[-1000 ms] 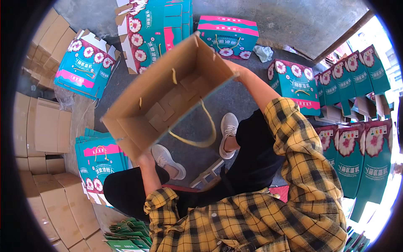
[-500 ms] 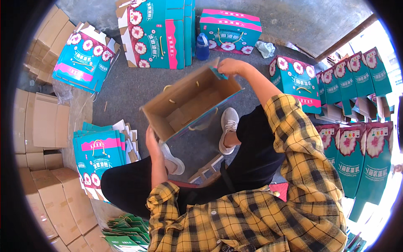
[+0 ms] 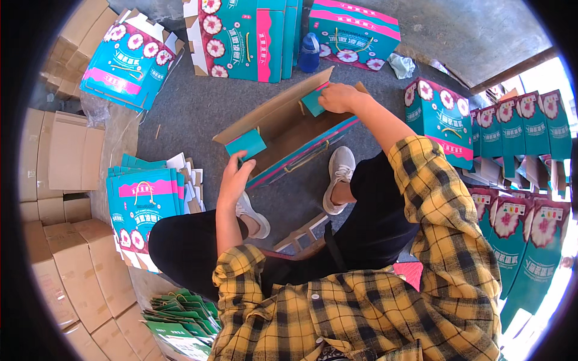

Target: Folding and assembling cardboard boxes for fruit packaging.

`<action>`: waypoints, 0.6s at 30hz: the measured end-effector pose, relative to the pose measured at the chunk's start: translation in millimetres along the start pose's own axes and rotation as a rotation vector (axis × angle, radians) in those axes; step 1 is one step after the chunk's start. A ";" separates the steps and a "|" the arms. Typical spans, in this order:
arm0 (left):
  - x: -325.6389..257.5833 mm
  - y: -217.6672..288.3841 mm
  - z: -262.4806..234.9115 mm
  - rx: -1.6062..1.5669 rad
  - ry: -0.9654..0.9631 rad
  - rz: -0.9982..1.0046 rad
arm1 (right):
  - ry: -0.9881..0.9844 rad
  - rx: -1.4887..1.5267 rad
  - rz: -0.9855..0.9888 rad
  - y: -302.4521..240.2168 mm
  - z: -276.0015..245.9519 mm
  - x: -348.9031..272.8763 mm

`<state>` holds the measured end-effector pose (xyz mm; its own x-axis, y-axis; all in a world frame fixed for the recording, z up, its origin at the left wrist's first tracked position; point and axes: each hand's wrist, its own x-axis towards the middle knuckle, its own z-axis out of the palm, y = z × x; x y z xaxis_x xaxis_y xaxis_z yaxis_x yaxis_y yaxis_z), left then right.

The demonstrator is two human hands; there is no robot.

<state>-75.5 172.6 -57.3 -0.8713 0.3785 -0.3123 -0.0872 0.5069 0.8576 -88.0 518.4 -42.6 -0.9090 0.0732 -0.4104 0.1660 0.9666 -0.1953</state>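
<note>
An open cardboard gift box [image 3: 313, 137], teal and pink outside and plain brown inside, is held before me above my shoes. At its ends, a left teal flap [image 3: 247, 144] and a right teal flap [image 3: 312, 103] are folded in over the opening. The long brown flap on its far side stands up. My left hand [image 3: 232, 182] has its bent fingers on the left end, at the edge of that flap. My right hand [image 3: 339, 98] grips the right end, fingers closed on the other flap. A yellow cord handle [image 3: 326, 145] shows on the near side.
Flattened teal boxes [image 3: 144, 198] are piled at left, others [image 3: 129, 60] at far left. A finished box [image 3: 354, 36] and a blue bottle [image 3: 309, 54] stand at the back. Upright boxes [image 3: 512, 234] line the right. Brown cartons [image 3: 90, 271] are stacked along the left edge.
My left hand has moved up from the box's lower corner to its left end. Both end flaps now lie inward, and the far long flap shows raised. The whole view has shifted slightly.
</note>
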 end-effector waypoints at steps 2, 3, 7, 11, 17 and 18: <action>0.7 7.9 1.5 0.032 -0.017 0.005 | 0.009 0.023 0.013 20.7 5.7 10.4; 1.3 10.6 3.6 0.064 -0.031 0.009 | 0.085 0.135 -0.019 32.1 5.5 15.6; -1.0 -4.5 -2.8 0.003 0.003 0.007 | 0.022 0.818 0.168 28.2 -11.9 12.9; 0.1 -20.5 -1.3 -0.130 0.021 0.080 | -0.069 0.879 0.166 33.6 -21.4 8.7; -7.8 -33.2 -3.2 -0.362 0.214 0.106 | -0.122 0.813 0.077 57.6 -13.7 7.2; -9.4 -30.7 -1.6 -0.454 0.259 0.041 | -0.118 0.813 0.084 62.6 -6.9 7.4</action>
<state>-65.4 152.3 -80.1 -0.9642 0.1577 -0.2131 -0.2014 0.0873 0.9756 -87.0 581.1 -51.7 -0.8423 0.0674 -0.5348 0.4982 0.4761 -0.7246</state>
